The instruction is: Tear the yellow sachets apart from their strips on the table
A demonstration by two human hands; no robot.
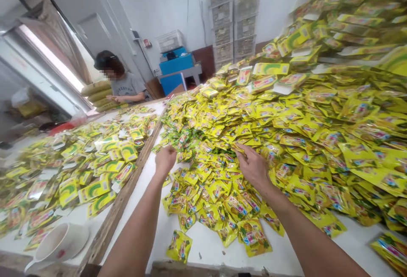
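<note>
My left hand [165,159] is curled closed above the white table, at the left edge of a big heap of small sachets. What its fingers hold, if anything, is hidden. My right hand [253,166] reaches into the heap, its thumb and fingers closed on a yellow sachet [235,147]. Between the hands lie many loose yellow sachets [219,188] with printed fronts. Some green sachets [186,138] show among them, just beyond my left hand. A single yellow sachet [179,246] rests on the table nearer to me.
A wooden strip [127,198] divides the table. Left of it are scattered yellow-green boxes [95,190] and a white cup [62,243]. More boxes [270,69] are piled at the back right. Another person [129,86] is across the table by stacked sacks [100,94]; stacked crates [221,18] line the wall.
</note>
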